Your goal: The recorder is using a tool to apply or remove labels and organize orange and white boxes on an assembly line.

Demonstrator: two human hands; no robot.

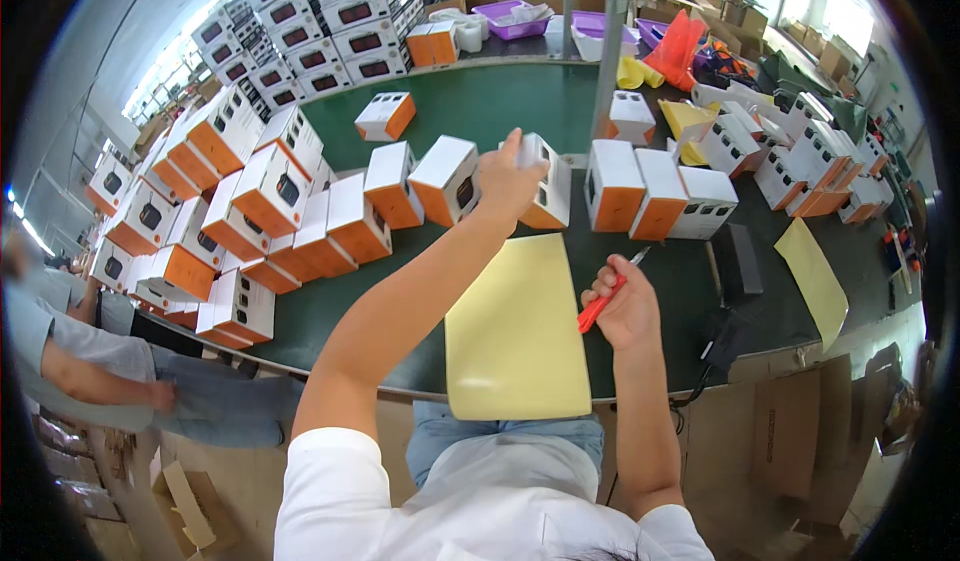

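My left hand [508, 181] reaches out over the bench with its fingers closed on the top of a white and orange box [550, 199]. That box stands in a row, beside another white and orange box [442, 176] on its left. In my right hand [630, 309] is a red-handled cutter [598, 310], its pointed metal tip facing up and away from me. Between my arms a yellow sheet [518, 331] lies on the green bench top, its near end hanging over the edge.
Many similar boxes are piled at the left [270, 191], with three more [638, 186] right of the metal post [610, 51]. A black block-shaped object [737, 263] and a second yellow sheet [815, 281] lie rightward. A person [110, 361] sits at the far left.
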